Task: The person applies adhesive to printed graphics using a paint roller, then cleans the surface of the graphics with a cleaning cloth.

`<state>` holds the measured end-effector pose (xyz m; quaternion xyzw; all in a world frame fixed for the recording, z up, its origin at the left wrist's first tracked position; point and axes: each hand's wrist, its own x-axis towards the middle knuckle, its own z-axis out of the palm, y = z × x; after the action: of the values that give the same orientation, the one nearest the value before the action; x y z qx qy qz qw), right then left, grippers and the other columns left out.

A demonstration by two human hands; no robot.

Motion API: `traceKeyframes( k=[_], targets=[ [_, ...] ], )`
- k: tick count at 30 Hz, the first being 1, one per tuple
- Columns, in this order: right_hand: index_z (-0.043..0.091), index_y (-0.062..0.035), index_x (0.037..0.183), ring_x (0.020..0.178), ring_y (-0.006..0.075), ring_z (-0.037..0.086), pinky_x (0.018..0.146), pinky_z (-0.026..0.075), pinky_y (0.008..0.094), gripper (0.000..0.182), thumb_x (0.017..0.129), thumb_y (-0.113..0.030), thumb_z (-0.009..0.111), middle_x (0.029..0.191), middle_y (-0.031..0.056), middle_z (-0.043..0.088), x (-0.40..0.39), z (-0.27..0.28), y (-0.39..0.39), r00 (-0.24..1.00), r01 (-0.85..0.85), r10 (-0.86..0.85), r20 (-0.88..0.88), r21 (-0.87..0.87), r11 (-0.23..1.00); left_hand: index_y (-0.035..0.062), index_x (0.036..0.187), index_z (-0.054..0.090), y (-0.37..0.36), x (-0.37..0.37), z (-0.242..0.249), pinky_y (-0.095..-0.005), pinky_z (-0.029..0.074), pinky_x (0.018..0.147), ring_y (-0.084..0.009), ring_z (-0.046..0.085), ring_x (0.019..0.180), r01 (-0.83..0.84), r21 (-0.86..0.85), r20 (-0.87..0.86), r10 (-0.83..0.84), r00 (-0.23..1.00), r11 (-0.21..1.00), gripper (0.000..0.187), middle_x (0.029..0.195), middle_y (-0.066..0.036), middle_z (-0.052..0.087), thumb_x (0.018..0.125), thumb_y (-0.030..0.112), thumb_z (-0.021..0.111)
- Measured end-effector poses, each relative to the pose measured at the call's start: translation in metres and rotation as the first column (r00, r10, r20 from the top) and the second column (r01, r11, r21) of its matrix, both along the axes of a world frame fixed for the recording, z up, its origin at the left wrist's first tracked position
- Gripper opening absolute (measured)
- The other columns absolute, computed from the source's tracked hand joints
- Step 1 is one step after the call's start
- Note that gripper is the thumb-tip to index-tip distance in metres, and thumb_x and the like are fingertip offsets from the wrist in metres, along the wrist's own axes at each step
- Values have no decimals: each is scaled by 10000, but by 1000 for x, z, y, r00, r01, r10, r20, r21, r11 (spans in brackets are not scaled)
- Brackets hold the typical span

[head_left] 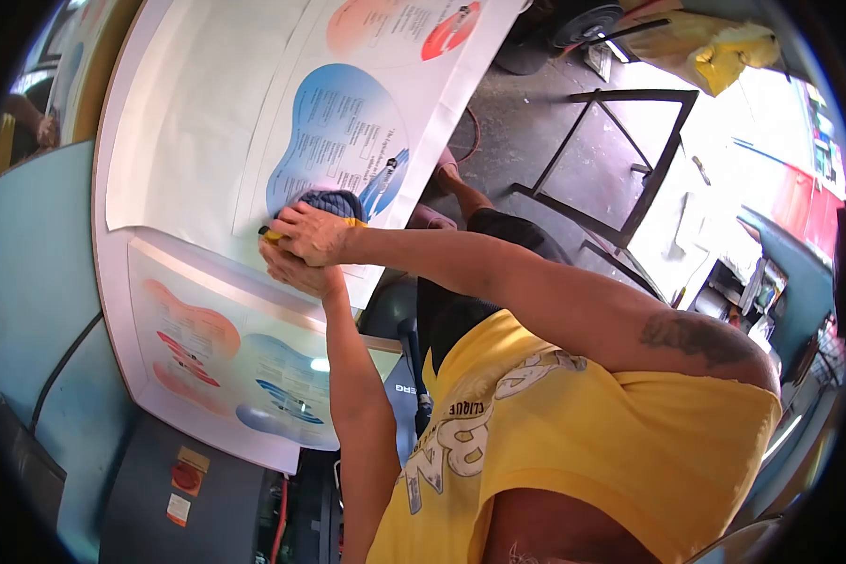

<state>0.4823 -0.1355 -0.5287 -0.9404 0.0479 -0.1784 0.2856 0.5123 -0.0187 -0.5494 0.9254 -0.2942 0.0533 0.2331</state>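
My right hand (312,233) is closed over a dark blue quilted pad with yellow edges (336,203). Just below it my left hand (299,273) is closed against the same pad, the hands overlapping so that much of the pad is hidden. The pad rests on a large white sheet (207,122), at the end of a blue printed shape (334,122) with small text. Under and beside this sheet lies a white-edged board (122,310), where orange and blue prints (197,343) show through a shiny surface.
A grey machine housing with a red rotary switch (186,477) stands below the board. On the floor lies a dark metal frame (620,160). A yellow plastic bag (724,56) sits at the upper right. A light blue wall (38,273) borders the left side.
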Motion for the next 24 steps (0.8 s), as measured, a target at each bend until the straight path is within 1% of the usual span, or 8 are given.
traceKeyframes(
  k=[4,7,9,11,12,15,19,24],
  targets=[
    [710,-114,1094,1126,229,506,963,404,381,257,920,-267,599,1189,61,544,-33,5,9,996,56,-53,-75,38,998,78,1557,296,-3,-1,11,-540,245,1200,-358,383,1449,-70,27,-165,73,984,997,856,1548,-179,409,890,398,728],
    [690,-115,1133,1145,235,509,962,409,381,274,922,-264,600,1232,71,536,-51,8,3,996,34,-37,-83,-34,999,58,1553,302,-1,-1,7,-542,255,1192,-376,387,1435,-17,8,-30,17,999,1000,863,1549,-188,407,876,357,746],
    [670,-113,1185,1171,243,517,961,415,382,314,911,-245,593,1273,82,531,-61,8,-3,998,56,-58,-16,-119,991,35,1547,312,-4,-4,15,-546,267,1179,-404,405,1404,17,-26,-22,-18,1000,1000,787,1547,-206,404,896,245,702],
    [671,-112,1195,1177,246,518,964,411,390,325,901,-227,591,1288,89,531,-60,7,-12,990,119,-129,-55,-160,980,28,1541,319,-5,-4,17,-549,269,1175,-416,412,1391,74,-55,40,-72,997,996,715,1544,-216,405,922,176,645],
    [676,-114,1181,1174,246,516,962,412,396,310,904,-220,585,1280,90,532,-60,5,-17,984,165,-175,-42,-174,971,20,1537,320,-5,-1,13,-555,255,1185,-409,394,1421,8,-7,-12,-8,1000,1000,637,1545,-230,402,939,61,536],
    [686,-108,1162,1172,253,508,957,409,410,290,910,-194,571,1259,99,536,-58,2,-47,955,291,-295,12,-196,936,19,1531,327,-6,-3,18,-560,239,1198,-398,368,1456,-1,53,-17,2,1000,999,604,1546,-229,405,944,-8,468],
    [680,-78,1202,1170,267,500,969,398,426,323,910,-168,576,1230,109,542,-59,0,-104,916,393,-402,-15,-181,902,21,1531,329,-11,-1,22,-575,241,1196,-388,357,1473,-21,100,-36,25,999,995,541,1564,-207,405,996,45,404],
    [680,-78,1127,1163,316,505,1016,399,475,300,842,-150,621,1222,120,546,-75,-3,-213,850,510,-526,-20,-215,833,13,1539,346,-6,2,11,-553,297,1165,-417,390,1439,7,152,53,-16,998,988,502,1556,-243,409,1083,222,313]
  ],
)
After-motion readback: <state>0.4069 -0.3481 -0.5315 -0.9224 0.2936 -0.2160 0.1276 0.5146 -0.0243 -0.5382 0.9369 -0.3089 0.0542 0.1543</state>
